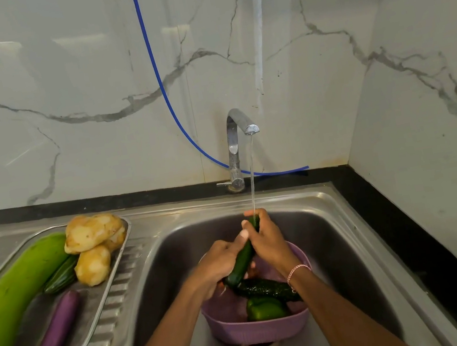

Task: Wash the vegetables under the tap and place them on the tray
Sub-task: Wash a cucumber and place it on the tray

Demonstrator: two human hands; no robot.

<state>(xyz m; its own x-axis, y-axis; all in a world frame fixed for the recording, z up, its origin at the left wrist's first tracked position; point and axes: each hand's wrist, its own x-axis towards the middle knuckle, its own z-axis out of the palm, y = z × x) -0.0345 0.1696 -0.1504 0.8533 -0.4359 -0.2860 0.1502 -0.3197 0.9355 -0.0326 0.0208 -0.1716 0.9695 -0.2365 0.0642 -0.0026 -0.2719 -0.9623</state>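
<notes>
Water runs from the chrome tap (239,129) onto a dark green cucumber (242,260) held tilted over the sink. My left hand (220,263) grips its lower part, and my right hand (264,239) grips its upper end under the stream. Below them a purple basket (264,328) in the sink basin holds another cucumber (266,289) and a green capsicum (264,309). On the left, a steel tray (104,306) carries a long pale green gourd (14,302), a purple brinjal (53,333), a small cucumber (62,275) and three potatoes (92,230).
The steel sink basin (334,260) has a drainboard (133,259) on its left under the tray. A blue hose (158,76) hangs down the marble wall behind the tap. A black counter edge (403,228) runs along the right side.
</notes>
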